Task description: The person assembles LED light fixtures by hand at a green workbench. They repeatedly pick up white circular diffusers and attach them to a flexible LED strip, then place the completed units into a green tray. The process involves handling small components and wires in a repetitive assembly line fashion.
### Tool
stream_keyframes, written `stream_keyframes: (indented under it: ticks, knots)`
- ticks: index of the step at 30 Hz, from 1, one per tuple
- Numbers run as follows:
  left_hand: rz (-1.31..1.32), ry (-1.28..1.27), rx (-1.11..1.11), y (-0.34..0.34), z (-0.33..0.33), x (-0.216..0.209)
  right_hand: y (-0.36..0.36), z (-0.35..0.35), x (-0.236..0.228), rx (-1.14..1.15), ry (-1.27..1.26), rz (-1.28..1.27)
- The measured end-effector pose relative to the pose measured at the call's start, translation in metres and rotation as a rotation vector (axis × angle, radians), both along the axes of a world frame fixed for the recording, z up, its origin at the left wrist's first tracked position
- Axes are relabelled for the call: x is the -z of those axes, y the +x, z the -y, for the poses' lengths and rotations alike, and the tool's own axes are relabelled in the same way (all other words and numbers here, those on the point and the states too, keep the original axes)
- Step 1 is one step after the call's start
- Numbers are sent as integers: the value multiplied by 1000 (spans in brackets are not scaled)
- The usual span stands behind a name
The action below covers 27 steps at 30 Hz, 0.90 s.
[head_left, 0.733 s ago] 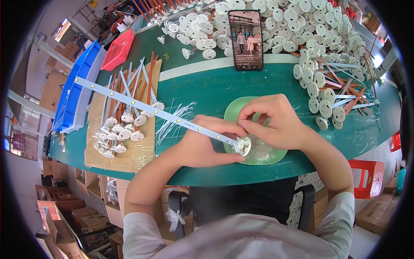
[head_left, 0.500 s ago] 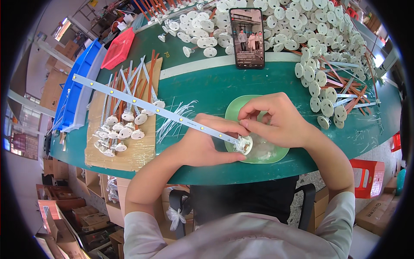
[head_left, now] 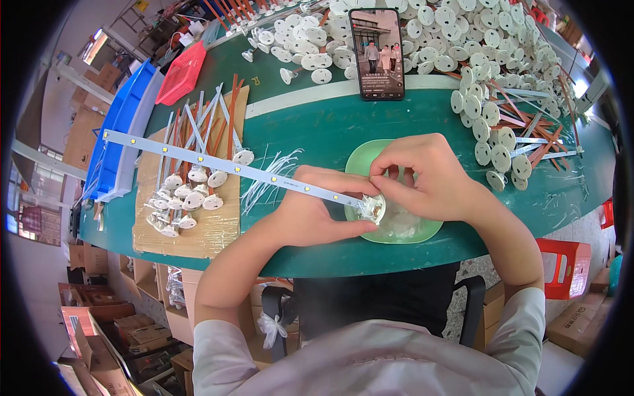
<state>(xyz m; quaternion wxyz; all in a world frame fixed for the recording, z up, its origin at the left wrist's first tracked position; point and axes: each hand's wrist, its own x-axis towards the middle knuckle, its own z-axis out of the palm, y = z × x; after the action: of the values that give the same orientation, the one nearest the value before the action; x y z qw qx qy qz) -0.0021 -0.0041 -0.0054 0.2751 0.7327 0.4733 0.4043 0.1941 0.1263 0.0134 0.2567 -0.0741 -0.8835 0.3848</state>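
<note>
My left hand (head_left: 316, 208) grips an LED strip (head_left: 238, 169) by the round white cap (head_left: 374, 209) at its end. The strip's long pale bar points away to the upper left, over a sheet of cardboard. Fingertips of my right hand (head_left: 422, 177) pinch together at the cap's upper edge, and whatever is between them is too small to make out. Under both hands sits a green dish (head_left: 360, 160) with small clear or whitish pieces (head_left: 403, 224) inside. Loose white wires (head_left: 271, 177) lie just left of my left hand.
Several capped LED strips (head_left: 188, 198) rest on the cardboard sheet (head_left: 221, 241). A phone (head_left: 378, 56) stands at the back before a large heap of white-capped strips (head_left: 456, 33). Blue tray (head_left: 125, 105) and red basket (head_left: 181, 74) are at the left. A red stool (head_left: 564, 267) is at right.
The strip's far end has swung slightly down and left, so the bar lies flatter. My right fingertips have come closer to the cap. The view has shifted a little.
</note>
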Motion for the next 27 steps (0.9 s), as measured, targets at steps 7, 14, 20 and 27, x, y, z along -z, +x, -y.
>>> stream_keyframes:
  ticks: [7,14,20,27]
  knots:
    - [-15,7,16,0,0,-3,1,0,-2,-37,3,4]
    - [-21,-13,31,0,1,-2,2,0,-1,-64,-41,53]
    - [-29,54,28,1,0,-3,2,1,-1,-9,25,-21]
    - [192,145,-107,-5,2,2,-2,14,3,277,72,-524]
